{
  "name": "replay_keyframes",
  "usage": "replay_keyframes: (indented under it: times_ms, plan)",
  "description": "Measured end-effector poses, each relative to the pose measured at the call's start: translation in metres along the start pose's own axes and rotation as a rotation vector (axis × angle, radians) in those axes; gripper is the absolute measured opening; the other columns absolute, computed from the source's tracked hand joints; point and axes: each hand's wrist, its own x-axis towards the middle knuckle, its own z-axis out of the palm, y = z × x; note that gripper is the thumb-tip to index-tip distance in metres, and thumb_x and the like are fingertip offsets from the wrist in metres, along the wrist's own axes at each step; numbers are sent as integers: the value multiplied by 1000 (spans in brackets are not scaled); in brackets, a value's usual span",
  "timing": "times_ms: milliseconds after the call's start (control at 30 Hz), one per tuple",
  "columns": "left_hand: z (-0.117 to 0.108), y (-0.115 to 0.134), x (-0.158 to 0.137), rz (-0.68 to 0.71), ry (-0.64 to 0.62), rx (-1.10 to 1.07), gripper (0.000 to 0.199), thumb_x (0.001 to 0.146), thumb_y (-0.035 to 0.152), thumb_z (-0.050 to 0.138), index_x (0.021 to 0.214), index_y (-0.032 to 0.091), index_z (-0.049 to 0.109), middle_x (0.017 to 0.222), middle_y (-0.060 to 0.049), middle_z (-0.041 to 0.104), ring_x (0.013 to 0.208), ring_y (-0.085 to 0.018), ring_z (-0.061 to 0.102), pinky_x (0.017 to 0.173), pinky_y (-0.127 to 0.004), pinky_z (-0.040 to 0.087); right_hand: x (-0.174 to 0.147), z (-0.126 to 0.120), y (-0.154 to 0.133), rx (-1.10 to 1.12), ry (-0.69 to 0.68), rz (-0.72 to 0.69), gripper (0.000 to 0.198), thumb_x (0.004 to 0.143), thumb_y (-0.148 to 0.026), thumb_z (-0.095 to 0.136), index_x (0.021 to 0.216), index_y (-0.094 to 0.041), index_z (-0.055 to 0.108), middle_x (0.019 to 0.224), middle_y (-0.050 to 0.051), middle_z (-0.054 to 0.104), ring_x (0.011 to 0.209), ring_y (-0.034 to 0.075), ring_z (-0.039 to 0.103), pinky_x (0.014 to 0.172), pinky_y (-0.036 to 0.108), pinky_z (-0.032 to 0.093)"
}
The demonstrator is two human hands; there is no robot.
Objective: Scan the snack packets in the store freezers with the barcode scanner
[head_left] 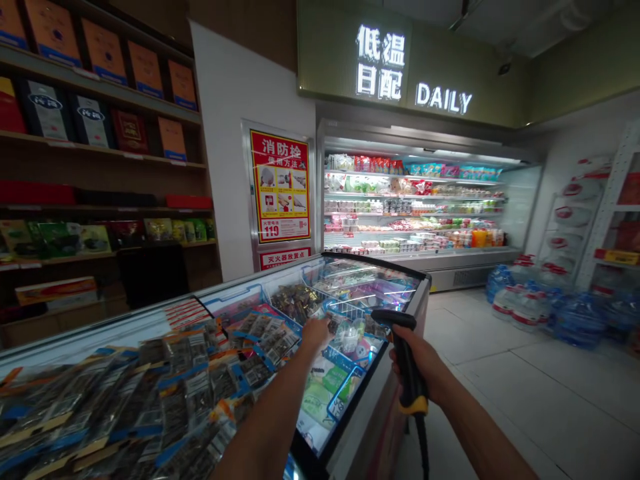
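My right hand (424, 363) is wrapped round the grip of a black and yellow barcode scanner (407, 373), its head pointing left and its cable hanging down. My left hand (316, 333) reaches over the chest freezer (373, 393), seen from the back with its fingers curled. What those fingers hold, if anything, is hidden. Just right of them lies a clear plastic package (351, 335) in the freezer. Green and white packets (325, 387) lie below it. Dark packets with blue edges (270, 333) are to the left of my left forearm.
Many dark flat packets (115, 407) are piled at the left. A lit refrigerated display (415, 207) stands at the back. Water bottles (580, 320) stand on the tiled floor (500, 380) at the right. Shelves with boxes (105, 53) line the left wall.
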Motion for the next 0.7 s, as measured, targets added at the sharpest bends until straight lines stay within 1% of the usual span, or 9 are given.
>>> replay_keyframes:
  times_ms: [67, 167, 233, 300, 367, 433, 533, 700]
  plan:
    - [4, -1, -3, 20, -17, -39, 48, 62, 29, 57, 109, 25, 50, 102, -11, 56, 97, -26, 48, 76, -32, 38, -7, 3, 1, -6, 2, -8, 26, 69, -41, 50, 72, -16, 49, 44, -3, 50, 34, 9, 46, 32, 19, 35]
    - [5, -1, -8, 31, 19, -206, 55, 54, 15, 62, 107, 21, 51, 105, -11, 54, 92, -22, 52, 75, -27, 39, -16, 7, 3, -7, 8, -13, 26, 68, -41, 50, 69, -15, 49, 44, -2, 50, 34, 8, 47, 33, 18, 36]
    - [1, 1, -11, 33, 78, -375, 53, 52, 10, 61, 104, 17, 52, 105, -10, 54, 90, -20, 52, 74, -25, 39, -21, 10, 6, -13, -2, -9, 28, 68, -43, 50, 69, -15, 49, 43, -2, 50, 33, 8, 47, 32, 18, 35]
    - [-6, 1, -14, 29, 147, -580, 50, 53, 7, 59, 102, 16, 52, 102, -7, 56, 89, -17, 53, 73, -23, 40, -26, 13, 8, -17, -26, 1, 29, 67, -44, 50, 71, -15, 49, 43, -2, 50, 33, 9, 46, 31, 19, 34]
    - [-13, 0, -16, 30, 197, -773, 48, 55, 5, 57, 101, 16, 51, 99, -5, 58, 86, -15, 54, 71, -22, 41, -30, 17, 9, -6, -57, 18, 30, 67, -45, 50, 72, -15, 49, 43, -2, 50, 34, 9, 46, 31, 19, 34]
    - [-20, -3, -19, 31, 238, -903, 49, 56, 3, 56, 102, 16, 50, 100, -4, 58, 84, -14, 55, 70, -22, 42, -34, 21, 8, 18, -87, 37, 30, 67, -45, 49, 72, -16, 49, 43, -3, 49, 34, 8, 46, 31, 18, 33]
    - [-24, -8, -23, 33, 283, -974, 50, 56, 1, 55, 103, 17, 50, 100, -4, 58, 85, -15, 55, 71, -24, 43, -40, 26, 5, 58, -141, 67, 29, 68, -45, 48, 71, -16, 48, 43, -4, 48, 34, 8, 45, 31, 17, 31]
    - [-22, -14, -30, 66, 328, -994, 50, 55, 1, 55, 103, 15, 50, 101, -5, 58, 88, -15, 54, 76, -24, 42, -47, 32, 4, 85, -183, 106, 30, 68, -46, 48, 72, -16, 49, 44, -4, 48, 34, 8, 45, 32, 18, 32]
